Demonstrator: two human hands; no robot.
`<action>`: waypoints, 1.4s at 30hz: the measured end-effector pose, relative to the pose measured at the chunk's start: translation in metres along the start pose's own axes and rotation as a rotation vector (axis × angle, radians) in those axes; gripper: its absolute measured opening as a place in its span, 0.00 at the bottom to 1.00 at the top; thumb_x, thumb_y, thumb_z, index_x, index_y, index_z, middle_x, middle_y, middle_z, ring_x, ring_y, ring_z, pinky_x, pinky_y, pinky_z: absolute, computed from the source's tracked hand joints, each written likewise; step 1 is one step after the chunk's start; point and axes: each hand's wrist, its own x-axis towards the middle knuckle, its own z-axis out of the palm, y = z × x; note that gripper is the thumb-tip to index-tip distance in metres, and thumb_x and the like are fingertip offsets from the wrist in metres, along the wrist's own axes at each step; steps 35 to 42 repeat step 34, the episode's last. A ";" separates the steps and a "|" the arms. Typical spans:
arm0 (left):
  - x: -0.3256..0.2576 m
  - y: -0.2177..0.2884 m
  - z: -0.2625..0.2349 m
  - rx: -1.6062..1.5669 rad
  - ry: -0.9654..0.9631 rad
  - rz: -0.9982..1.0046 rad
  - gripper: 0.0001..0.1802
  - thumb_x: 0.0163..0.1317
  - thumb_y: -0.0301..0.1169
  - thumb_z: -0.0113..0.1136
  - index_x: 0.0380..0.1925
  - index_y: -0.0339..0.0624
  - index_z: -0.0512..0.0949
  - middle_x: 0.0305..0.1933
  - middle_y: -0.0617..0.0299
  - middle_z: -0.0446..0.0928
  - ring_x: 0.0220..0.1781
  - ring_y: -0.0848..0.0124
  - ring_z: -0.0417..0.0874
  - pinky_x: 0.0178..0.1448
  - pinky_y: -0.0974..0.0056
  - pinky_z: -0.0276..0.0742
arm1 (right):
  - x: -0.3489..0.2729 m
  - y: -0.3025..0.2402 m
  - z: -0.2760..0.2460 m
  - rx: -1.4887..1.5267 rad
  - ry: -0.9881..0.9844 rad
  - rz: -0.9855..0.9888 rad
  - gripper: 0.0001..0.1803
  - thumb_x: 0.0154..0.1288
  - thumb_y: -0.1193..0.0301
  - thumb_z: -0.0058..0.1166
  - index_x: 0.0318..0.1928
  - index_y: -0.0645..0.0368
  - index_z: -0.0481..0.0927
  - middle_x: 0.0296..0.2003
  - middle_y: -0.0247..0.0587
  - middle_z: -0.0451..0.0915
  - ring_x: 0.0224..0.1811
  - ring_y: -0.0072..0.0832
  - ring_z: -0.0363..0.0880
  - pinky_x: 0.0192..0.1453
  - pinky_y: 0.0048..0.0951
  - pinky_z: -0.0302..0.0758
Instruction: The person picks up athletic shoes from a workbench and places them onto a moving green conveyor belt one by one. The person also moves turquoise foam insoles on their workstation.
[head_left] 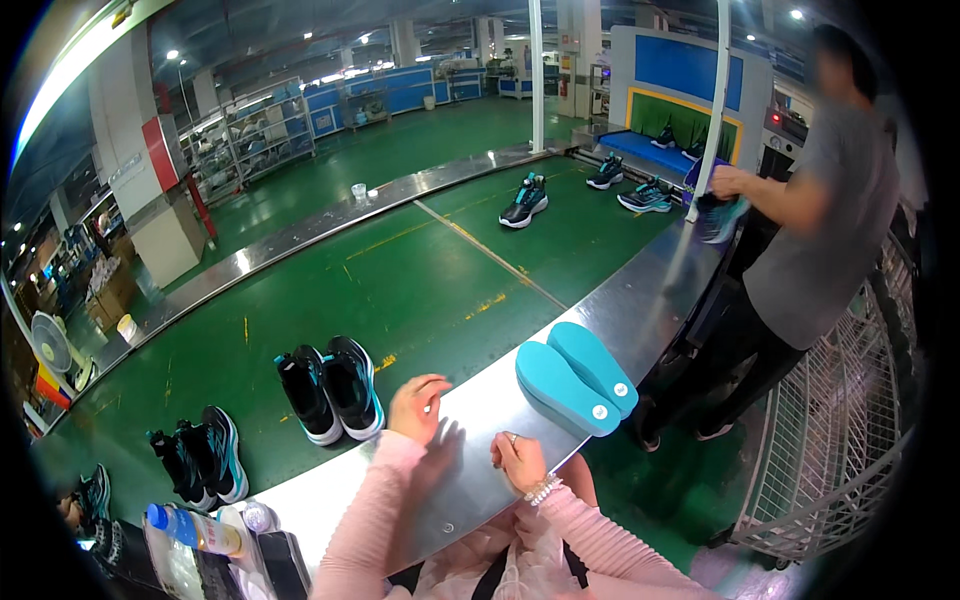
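Observation:
My left hand [418,408] hovers over the near edge of the green conveyor belt, fingers bent and apart, holding nothing I can see. Close to my body, my right hand [518,462] is curled shut above the metal ledge, with a ring and a beaded bracelet; nothing shows in it. To its right lies a stack of teal insoles [562,388], two side by side on top, each with a white round mark at the heel. Left of my left hand, a pair of black and teal sneakers [335,390] stands on the belt.
Another sneaker pair [200,455] stands farther left, near a blue-capped bottle [195,530]. More sneakers [525,202] sit up the belt by a blue machine [665,70]. At right, a person in grey [825,190] holds a shoe, beside a wire cart [825,440]. A metal ledge [450,490] edges the belt.

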 end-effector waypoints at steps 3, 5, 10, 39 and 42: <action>-0.013 -0.036 0.041 -0.205 0.200 -0.201 0.08 0.48 0.21 0.50 0.29 0.41 0.77 0.38 0.56 0.75 0.40 0.59 0.76 0.46 0.63 0.70 | -0.003 -0.042 -0.009 0.030 -0.033 -0.130 0.10 0.58 0.69 0.48 0.26 0.63 0.76 0.21 0.39 0.77 0.17 0.22 0.72 0.23 0.22 0.66; -0.015 -0.046 0.059 -0.111 0.240 -0.375 0.08 0.49 0.23 0.50 0.30 0.40 0.77 0.38 0.55 0.75 0.41 0.58 0.76 0.46 0.63 0.70 | 0.005 -0.065 -0.025 0.016 -0.023 -0.176 0.08 0.55 0.70 0.51 0.26 0.63 0.75 0.25 0.41 0.77 0.18 0.24 0.72 0.23 0.24 0.66; -0.021 -0.051 0.053 -0.139 0.082 -0.544 0.08 0.52 0.29 0.50 0.29 0.41 0.78 0.31 0.52 0.77 0.34 0.56 0.78 0.41 0.59 0.72 | 0.078 -0.136 -0.063 -0.521 -0.065 -0.368 0.14 0.48 0.71 0.58 0.24 0.59 0.63 0.45 0.48 0.74 0.22 0.33 0.72 0.28 0.30 0.68; 0.007 -0.023 0.068 -0.322 0.322 -0.291 0.12 0.53 0.34 0.53 0.37 0.43 0.74 0.40 0.54 0.75 0.38 0.56 0.77 0.44 0.57 0.73 | 0.263 -0.079 -0.012 -1.253 -0.373 -0.624 0.13 0.54 0.61 0.47 0.28 0.59 0.74 0.29 0.48 0.75 0.27 0.44 0.77 0.30 0.42 0.74; 0.007 -0.023 0.068 -0.322 0.322 -0.291 0.12 0.53 0.34 0.53 0.37 0.43 0.74 0.40 0.54 0.75 0.38 0.56 0.77 0.44 0.57 0.73 | 0.263 -0.079 -0.012 -1.253 -0.373 -0.624 0.13 0.54 0.61 0.47 0.28 0.59 0.74 0.29 0.48 0.75 0.27 0.44 0.77 0.30 0.42 0.74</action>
